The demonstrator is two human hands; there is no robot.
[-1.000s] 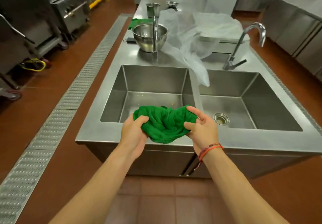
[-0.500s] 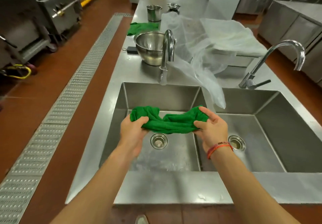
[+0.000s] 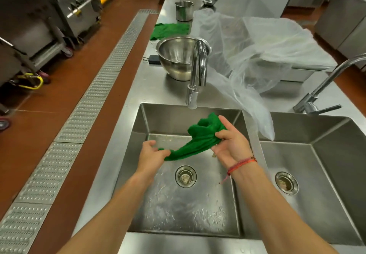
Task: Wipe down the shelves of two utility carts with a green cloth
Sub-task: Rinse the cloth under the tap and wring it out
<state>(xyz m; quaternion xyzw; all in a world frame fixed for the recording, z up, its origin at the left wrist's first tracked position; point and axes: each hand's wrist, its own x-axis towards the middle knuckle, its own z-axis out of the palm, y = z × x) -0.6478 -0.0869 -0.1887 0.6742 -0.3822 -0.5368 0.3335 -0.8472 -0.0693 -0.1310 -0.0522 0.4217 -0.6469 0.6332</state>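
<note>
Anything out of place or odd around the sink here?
The translucent sheet over the steel tray trails off the counter, its end hanging over the rim of the right basin. The left hand and right hand hold the green cloth over the left basin; nothing looks spilled or damaged.

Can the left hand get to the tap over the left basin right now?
Probably yes: nothing stands between the left hand and the tap behind the basin. It pinches one end of the green cloth, though, so it should let go first; the right hand grips the rest.
</note>
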